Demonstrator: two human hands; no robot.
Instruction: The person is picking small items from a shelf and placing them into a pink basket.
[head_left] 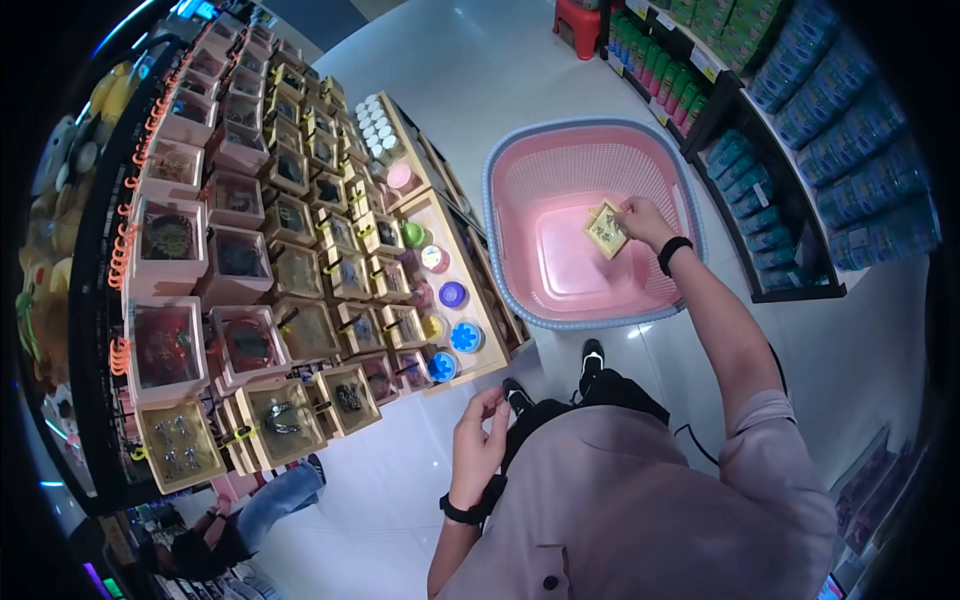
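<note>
My right hand (648, 222), with a black band at the wrist, reaches over the large pink laundry basket (502, 200). Its fingers are closed on the edge of a small yellow box (607, 232), tilted, with small silvery pieces in it. The box overlaps the inside of the basket in this view. My left hand (476, 450) hangs in front of my body, near the corner of the wooden shelf. Its fingers are loosely bent, the thumb stands apart, and nothing shows in them.
A rack of small display boxes (285, 415) fills the left side. On the wooden shelf (470, 370) stand colourful lidded tubs (453, 294). Shelves of bottles (755, 200) and a red stool (578, 28) are to the right and back. Another person (280, 505) is at lower left.
</note>
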